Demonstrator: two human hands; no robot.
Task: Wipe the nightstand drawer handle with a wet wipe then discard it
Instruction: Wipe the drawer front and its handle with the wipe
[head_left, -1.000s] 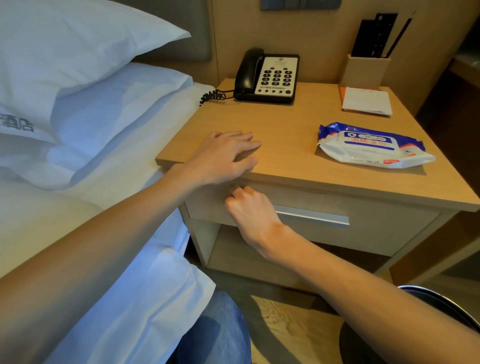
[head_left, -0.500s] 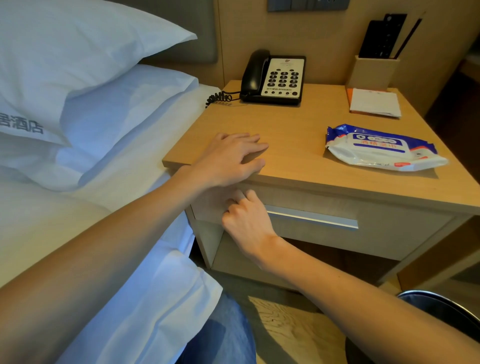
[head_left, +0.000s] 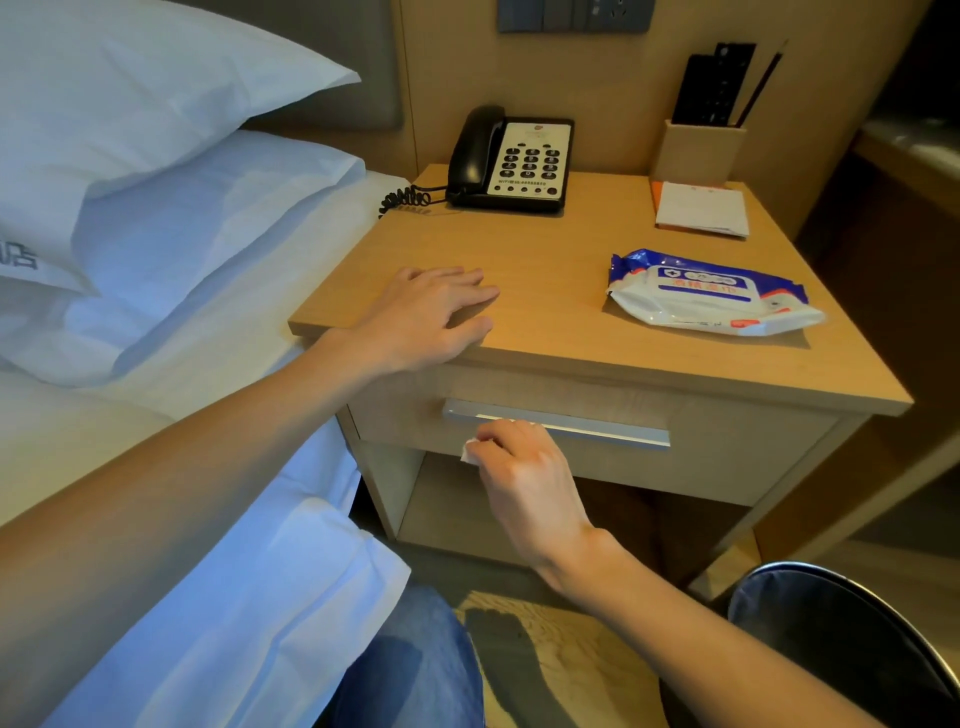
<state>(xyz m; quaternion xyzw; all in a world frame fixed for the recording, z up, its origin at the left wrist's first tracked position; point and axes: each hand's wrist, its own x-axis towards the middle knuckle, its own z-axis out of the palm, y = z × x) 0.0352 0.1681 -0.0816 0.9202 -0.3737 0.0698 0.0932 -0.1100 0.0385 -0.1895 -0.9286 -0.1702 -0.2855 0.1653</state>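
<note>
A long silver handle (head_left: 597, 427) runs across the front of the wooden nightstand drawer (head_left: 727, 457). My right hand (head_left: 524, 478) is closed on a white wet wipe (head_left: 470, 450) and presses it against the handle, a little right of the handle's left end. Most of the wipe is hidden in my fingers. My left hand (head_left: 426, 317) lies flat, fingers apart, on the front left corner of the nightstand top (head_left: 561, 291). A blue-and-white pack of wet wipes (head_left: 711, 293) rests on the top at the right.
A black-and-white phone (head_left: 511, 158), a notepad (head_left: 701, 208) and a pen holder (head_left: 698, 150) stand at the back of the top. A bed with white pillows (head_left: 156, 156) is at the left. A dark round bin (head_left: 852, 639) sits on the floor at the lower right.
My right hand has slid from the handle's left end a little to the right along it, and a corner of the wipe now shows. The left hand has stayed put.
</note>
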